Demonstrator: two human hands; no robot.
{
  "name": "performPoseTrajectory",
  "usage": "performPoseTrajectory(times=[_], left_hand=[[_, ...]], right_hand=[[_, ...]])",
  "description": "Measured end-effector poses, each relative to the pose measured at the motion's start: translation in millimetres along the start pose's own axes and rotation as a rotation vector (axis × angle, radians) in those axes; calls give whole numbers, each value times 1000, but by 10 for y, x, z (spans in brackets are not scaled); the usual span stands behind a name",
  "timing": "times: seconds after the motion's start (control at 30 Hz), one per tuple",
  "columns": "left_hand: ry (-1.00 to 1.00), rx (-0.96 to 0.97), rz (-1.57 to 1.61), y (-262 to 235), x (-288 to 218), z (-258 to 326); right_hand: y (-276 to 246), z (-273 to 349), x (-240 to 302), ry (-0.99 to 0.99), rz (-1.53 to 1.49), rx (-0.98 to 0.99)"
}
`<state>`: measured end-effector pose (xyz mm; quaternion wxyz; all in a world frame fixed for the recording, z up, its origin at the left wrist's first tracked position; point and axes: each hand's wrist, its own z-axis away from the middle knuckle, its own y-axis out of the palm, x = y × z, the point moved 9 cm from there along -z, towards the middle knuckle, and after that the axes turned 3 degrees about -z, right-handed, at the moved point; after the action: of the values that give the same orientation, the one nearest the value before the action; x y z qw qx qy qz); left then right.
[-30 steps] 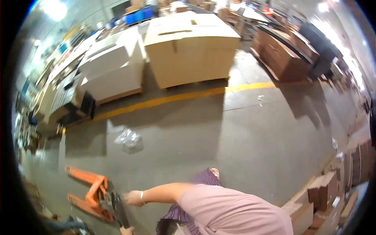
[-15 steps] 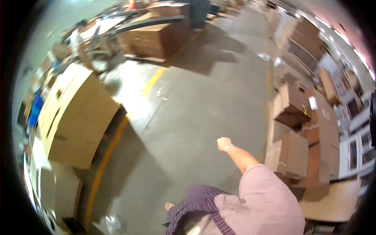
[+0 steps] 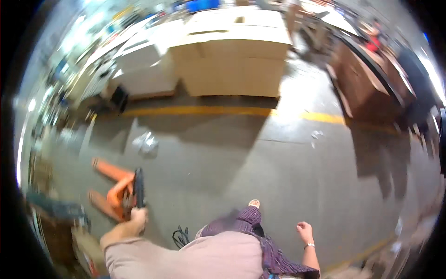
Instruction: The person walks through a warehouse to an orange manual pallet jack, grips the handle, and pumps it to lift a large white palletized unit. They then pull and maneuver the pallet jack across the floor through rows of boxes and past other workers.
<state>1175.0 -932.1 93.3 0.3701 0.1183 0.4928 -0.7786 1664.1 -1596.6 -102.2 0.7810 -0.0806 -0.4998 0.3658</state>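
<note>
My left hand (image 3: 139,216) is closed on the black handle (image 3: 139,188) of an orange pallet jack (image 3: 121,190), at the lower left. The jack's two forks point away to the left over the grey floor. On the other side, my right hand (image 3: 304,229) hangs over bare floor with a bracelet at the wrist. Its fingers are loosely curled, with nothing seen in them. A black cable (image 3: 180,237) lies in a loop between the jack and my body.
Large pale yellow panels in a block (image 3: 232,65) stand behind a yellow floor line (image 3: 195,110). White panels (image 3: 144,69) stand to their left, and a brown boxy stack (image 3: 360,79) is at the right. Crumpled clear plastic (image 3: 146,142) lies on the floor.
The view has turned left, so the yellow block moved from the left to the top middle. The pallet jack and my left hand on its handle have come into sight. My right hand sits lower.
</note>
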Motion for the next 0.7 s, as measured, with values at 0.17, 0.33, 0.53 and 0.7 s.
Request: performPoseTrajectory(times=[0.17,0.33,0.53,0.7], left_hand=[[-60,-109,-244,321,-11,638],[-144,-89,-354,668,125,1445],[-147,-97,-498,589,-436,2309],[-11,-115,-511,702,-1206,2895]], right_hand=[[-525,-1050,193,-96,174,175],[-988,-1982,294,8,622,444],[-343,-2768,2451,-709,848,465],[-768,-2152,4297,-531,555,556]])
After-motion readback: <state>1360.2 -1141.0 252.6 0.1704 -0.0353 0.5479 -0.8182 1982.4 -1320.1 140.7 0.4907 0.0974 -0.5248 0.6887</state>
